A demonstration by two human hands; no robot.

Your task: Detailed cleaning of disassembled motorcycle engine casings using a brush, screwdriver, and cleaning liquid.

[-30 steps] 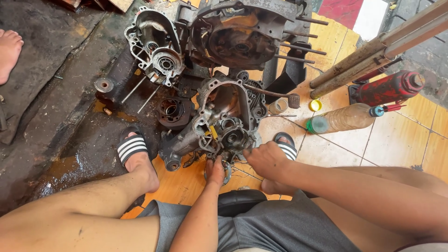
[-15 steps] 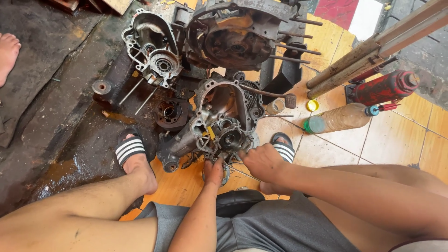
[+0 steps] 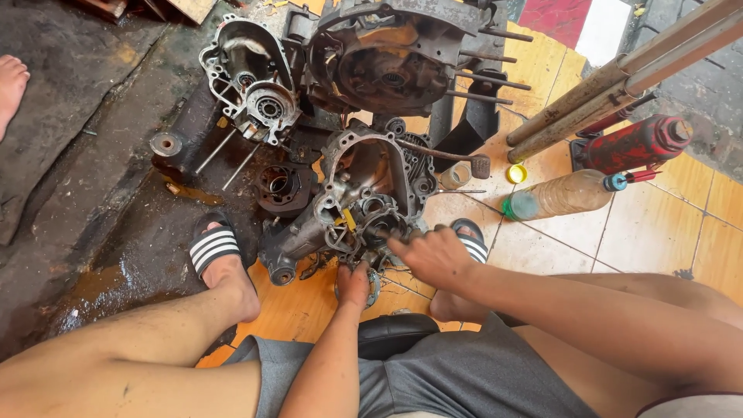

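Note:
A greasy grey engine case half (image 3: 364,197) lies on the floor between my feet. My left hand (image 3: 354,285) is closed on a round metal part at the case's near edge. My right hand (image 3: 429,254) grips a thin tool whose tip (image 3: 378,231) presses into the bearing area of the case. Most of the round part is hidden under my left hand.
Two more engine case halves (image 3: 255,77) (image 3: 395,62) lie farther back, with a cylinder (image 3: 174,143) at left. A plastic bottle (image 3: 557,197), a yellow cap (image 3: 516,173), a red jack (image 3: 635,143) and metal pipes (image 3: 619,77) lie at right. Another person's bare foot (image 3: 11,85) rests at far left.
The view has shifted slightly. My right hand has moved a little left toward the case's centre; my left hand stays at the near edge.

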